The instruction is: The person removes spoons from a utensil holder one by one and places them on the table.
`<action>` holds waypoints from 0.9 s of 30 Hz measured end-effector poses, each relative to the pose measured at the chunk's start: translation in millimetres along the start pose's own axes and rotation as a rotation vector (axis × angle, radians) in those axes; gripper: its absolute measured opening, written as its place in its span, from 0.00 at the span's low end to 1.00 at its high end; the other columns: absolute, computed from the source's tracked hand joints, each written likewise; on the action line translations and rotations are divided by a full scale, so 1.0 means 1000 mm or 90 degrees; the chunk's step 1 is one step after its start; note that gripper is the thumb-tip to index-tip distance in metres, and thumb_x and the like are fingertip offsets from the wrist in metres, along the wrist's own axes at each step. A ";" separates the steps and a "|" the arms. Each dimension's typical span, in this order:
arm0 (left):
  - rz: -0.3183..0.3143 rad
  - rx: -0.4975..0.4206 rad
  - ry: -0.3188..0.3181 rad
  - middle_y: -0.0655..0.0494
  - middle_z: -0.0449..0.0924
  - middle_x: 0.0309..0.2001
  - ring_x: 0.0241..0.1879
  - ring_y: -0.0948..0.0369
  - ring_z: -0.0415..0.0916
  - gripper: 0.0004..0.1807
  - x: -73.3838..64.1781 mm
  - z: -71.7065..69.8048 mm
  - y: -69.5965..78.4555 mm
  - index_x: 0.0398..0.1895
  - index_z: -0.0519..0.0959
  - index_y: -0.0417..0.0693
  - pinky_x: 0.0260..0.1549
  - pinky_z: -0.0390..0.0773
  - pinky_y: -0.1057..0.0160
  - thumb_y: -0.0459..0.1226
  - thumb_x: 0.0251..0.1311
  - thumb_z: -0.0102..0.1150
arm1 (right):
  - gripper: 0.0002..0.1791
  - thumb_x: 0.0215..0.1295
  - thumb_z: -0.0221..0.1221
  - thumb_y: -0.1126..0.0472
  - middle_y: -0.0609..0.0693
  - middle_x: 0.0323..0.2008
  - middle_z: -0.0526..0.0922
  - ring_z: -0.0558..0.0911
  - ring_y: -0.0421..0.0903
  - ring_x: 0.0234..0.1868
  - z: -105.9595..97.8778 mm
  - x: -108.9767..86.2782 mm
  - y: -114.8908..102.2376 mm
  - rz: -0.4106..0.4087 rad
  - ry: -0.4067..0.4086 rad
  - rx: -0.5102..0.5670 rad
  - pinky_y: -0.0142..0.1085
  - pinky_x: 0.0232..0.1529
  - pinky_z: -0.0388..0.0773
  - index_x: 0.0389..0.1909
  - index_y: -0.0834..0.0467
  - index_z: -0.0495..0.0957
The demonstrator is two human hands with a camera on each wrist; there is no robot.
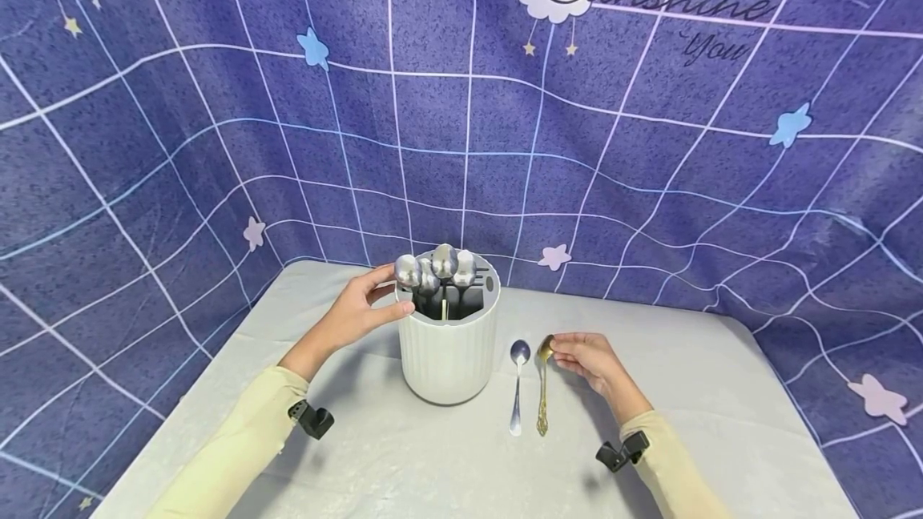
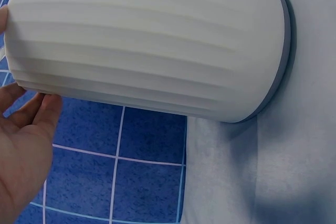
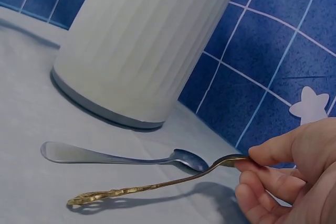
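A white ribbed utensil holder [image 1: 449, 363] stands upright on the table. My left hand [image 1: 360, 300] grips its upper left side, the thumb at the front of the rim and the fingers farther back. Several silver spoons [image 1: 445, 261] stick up out of the holder, bowls uppermost. To its right, my right hand [image 1: 587, 360] pinches a gold spoon [image 3: 173, 182] by the bowl between thumb and fingers. That bowl is raised above the cloth, while the ornate handle slopes down toward the table. A silver teaspoon [image 3: 115, 157] lies beside it, between the gold spoon and the holder.
A pale grey cloth [image 1: 346, 455] covers the table. Behind and at both sides hangs a blue gridded curtain [image 1: 447, 102] with stars and clouds. Black wrist cameras [image 1: 312, 419] are worn on both sleeves.
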State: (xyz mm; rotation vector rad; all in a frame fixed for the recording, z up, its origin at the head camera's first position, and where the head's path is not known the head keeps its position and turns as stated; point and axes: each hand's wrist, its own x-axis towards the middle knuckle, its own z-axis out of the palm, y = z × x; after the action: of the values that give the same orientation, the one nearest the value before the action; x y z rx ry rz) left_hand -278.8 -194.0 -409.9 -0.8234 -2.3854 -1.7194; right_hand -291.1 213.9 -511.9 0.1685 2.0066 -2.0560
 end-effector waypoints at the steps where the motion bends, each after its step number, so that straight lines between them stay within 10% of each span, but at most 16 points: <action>1: 0.000 0.000 -0.001 0.42 0.68 0.71 0.70 0.47 0.66 0.36 0.000 0.000 0.000 0.73 0.67 0.35 0.72 0.68 0.59 0.31 0.61 0.68 | 0.20 0.67 0.61 0.73 0.47 0.28 0.86 0.84 0.37 0.29 0.000 0.000 0.001 -0.001 -0.003 -0.002 0.28 0.36 0.87 0.56 0.81 0.73; 27: 0.010 0.001 0.003 0.40 0.68 0.71 0.70 0.46 0.66 0.35 0.000 0.000 -0.002 0.72 0.68 0.33 0.72 0.68 0.56 0.29 0.61 0.68 | 0.17 0.68 0.62 0.65 0.49 0.29 0.89 0.85 0.38 0.27 -0.008 -0.005 0.005 0.043 0.023 -0.099 0.27 0.26 0.81 0.52 0.72 0.79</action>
State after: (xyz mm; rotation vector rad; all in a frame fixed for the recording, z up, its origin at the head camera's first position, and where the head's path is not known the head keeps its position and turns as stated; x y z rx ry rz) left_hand -280.1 -194.1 -411.8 -0.8348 -2.3702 -1.7109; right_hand -285.5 222.9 -515.6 0.2415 2.1405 -1.8602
